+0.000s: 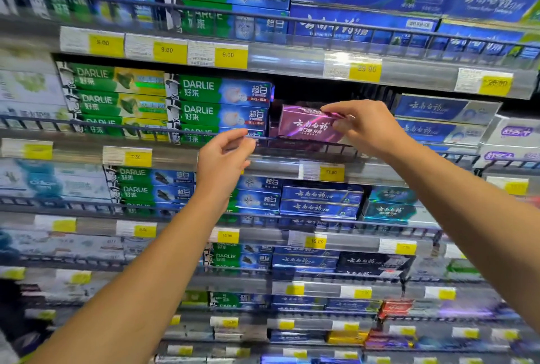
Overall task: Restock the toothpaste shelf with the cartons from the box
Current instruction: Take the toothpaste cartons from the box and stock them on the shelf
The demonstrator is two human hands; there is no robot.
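Purple glossy toothpaste carton (306,127), pinched at its top right corner by the right hand (365,127), is being shelved; next, push it back. Left hand (225,156) hovers, fingers curled, empty.

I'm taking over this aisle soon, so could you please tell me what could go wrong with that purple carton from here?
The right hand pinches only the purple carton by its top right edge, so it might tip or slip. The carton sits tilted just behind the wire rail and could catch on it. The left hand holds nothing, giving no support.
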